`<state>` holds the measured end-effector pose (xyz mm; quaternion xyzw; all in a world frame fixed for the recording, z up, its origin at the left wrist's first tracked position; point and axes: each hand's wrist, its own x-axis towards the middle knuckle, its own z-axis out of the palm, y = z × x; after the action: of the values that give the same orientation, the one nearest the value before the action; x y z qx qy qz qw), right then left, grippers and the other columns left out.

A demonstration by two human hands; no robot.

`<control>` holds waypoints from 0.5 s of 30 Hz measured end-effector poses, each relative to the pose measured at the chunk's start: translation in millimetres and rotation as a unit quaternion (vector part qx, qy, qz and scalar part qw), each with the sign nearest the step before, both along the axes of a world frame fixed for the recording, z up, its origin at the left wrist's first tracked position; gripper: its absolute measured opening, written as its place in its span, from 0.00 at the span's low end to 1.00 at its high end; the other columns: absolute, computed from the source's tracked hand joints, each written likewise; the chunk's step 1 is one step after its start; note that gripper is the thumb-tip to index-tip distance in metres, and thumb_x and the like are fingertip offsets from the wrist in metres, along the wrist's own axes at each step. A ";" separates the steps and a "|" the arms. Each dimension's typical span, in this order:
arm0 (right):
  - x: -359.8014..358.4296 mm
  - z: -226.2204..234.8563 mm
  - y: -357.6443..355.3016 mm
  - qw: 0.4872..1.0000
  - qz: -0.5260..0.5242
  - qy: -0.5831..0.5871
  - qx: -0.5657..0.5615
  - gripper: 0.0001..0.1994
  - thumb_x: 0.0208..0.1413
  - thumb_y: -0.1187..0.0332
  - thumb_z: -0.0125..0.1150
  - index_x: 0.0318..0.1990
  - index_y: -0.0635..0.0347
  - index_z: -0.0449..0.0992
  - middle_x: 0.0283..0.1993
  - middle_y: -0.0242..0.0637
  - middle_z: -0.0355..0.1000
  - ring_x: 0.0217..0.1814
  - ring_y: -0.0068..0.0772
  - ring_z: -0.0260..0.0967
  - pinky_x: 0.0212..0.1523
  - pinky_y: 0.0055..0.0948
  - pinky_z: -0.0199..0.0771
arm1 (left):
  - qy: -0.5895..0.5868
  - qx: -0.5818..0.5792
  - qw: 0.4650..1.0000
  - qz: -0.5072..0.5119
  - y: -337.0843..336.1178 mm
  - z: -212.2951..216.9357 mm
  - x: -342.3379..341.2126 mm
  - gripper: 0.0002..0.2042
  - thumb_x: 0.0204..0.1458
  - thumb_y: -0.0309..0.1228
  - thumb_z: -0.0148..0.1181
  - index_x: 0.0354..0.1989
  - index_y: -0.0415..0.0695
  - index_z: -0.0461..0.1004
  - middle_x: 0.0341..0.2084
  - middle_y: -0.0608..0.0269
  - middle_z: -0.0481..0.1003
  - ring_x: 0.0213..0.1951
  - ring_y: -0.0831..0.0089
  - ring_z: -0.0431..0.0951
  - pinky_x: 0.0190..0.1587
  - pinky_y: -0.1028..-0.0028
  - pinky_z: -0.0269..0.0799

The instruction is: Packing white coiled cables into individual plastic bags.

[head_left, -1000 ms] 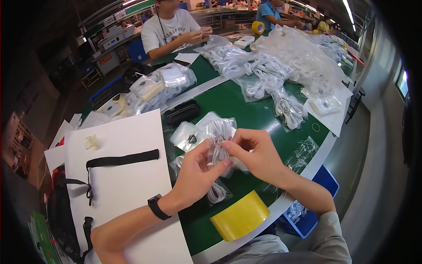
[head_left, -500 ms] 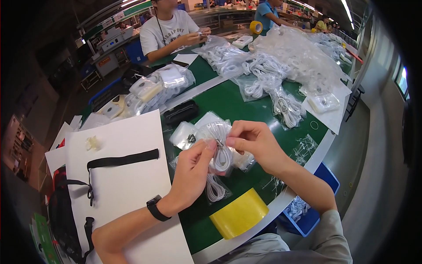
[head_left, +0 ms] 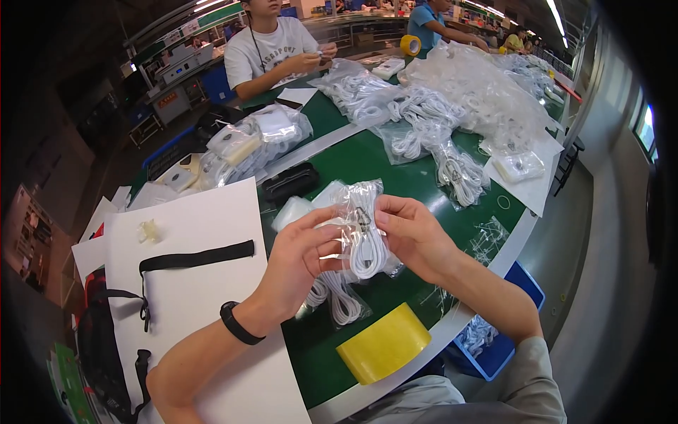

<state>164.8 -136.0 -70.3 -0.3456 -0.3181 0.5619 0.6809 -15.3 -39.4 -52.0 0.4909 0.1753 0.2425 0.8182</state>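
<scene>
Between my two hands, above the green table [head_left: 417,187], is a clear plastic bag with a coiled white cable [head_left: 366,247] inside. My left hand [head_left: 300,244] has its fingers along the bag's left side, closed on that edge. On the other side, my right hand [head_left: 417,233] pinches the bag's right edge between thumb and fingers. Below them another bagged white cable [head_left: 345,304] lies on the table. Flat clear bags [head_left: 293,210] are partly hidden behind my left hand.
A yellow tape roll [head_left: 383,344] stands near the front edge. White board [head_left: 212,318] with a black strap [head_left: 198,256] covers the left. Bagged cables [head_left: 424,113] pile up at the back. A blue bin [head_left: 494,360] is below right. A co-worker [head_left: 272,53] sits across.
The bagged cable has been turned and lifted a little, so its coil now hangs upright. My left hand has shifted from a pinch at the middle to the bag's left side.
</scene>
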 end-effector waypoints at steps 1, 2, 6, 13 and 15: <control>2.4 -1.9 0.1 1.000 -0.002 0.000 0.000 0.05 0.63 0.69 0.61 0.41 0.59 0.78 0.37 0.28 0.74 0.38 0.19 0.68 0.40 0.23 0.68 | -0.010 -0.016 1.000 0.000 -1.0 4.6 0.1 0.13 0.65 0.34 0.54 0.51 0.39 0.74 0.40 0.62 0.80 0.38 0.78 0.81 0.39 0.77 0.78; 6.5 -5.9 0.7 0.999 0.005 -0.029 0.019 0.05 0.64 0.69 0.61 0.41 0.60 0.78 0.37 0.28 0.74 0.38 0.19 0.68 0.40 0.23 0.68 | -0.010 -0.017 1.000 -0.002 -0.7 6.1 0.8 0.13 0.65 0.34 0.54 0.51 0.39 0.74 0.40 0.62 0.80 0.38 0.78 0.81 0.39 0.77 0.78; 7.3 -11.8 0.9 0.995 0.046 -0.058 0.064 0.07 0.64 0.68 0.61 0.42 0.61 0.77 0.38 0.28 0.73 0.38 0.19 0.68 0.40 0.23 0.67 | 0.060 0.089 0.994 0.007 0.7 0.3 0.8 0.10 0.64 0.34 0.56 0.44 0.40 0.75 0.36 0.66 0.78 0.37 0.81 0.79 0.39 0.78 0.77; 7.9 -15.1 1.8 0.991 0.113 0.050 0.058 0.18 0.61 0.65 0.65 0.55 0.63 0.75 0.50 0.38 0.78 0.53 0.28 0.76 0.58 0.34 0.75 | 0.019 0.035 0.998 -0.041 -1.9 8.7 -1.3 0.05 0.63 0.31 0.59 0.36 0.43 0.75 0.31 0.70 0.76 0.34 0.83 0.77 0.37 0.79 0.75; 9.4 -15.8 0.6 0.986 0.137 0.068 0.068 0.19 0.60 0.66 0.66 0.56 0.64 0.74 0.51 0.38 0.78 0.53 0.30 0.76 0.58 0.35 0.76 | 0.014 0.024 0.997 -0.072 -1.0 3.1 -1.4 0.06 0.62 0.32 0.60 0.37 0.43 0.75 0.31 0.70 0.76 0.34 0.83 0.77 0.38 0.79 0.75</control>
<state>174.2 -135.4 -86.1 -0.2125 -0.3532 0.6491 0.6394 -16.6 -40.4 -48.9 0.5251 0.1452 0.1806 0.8189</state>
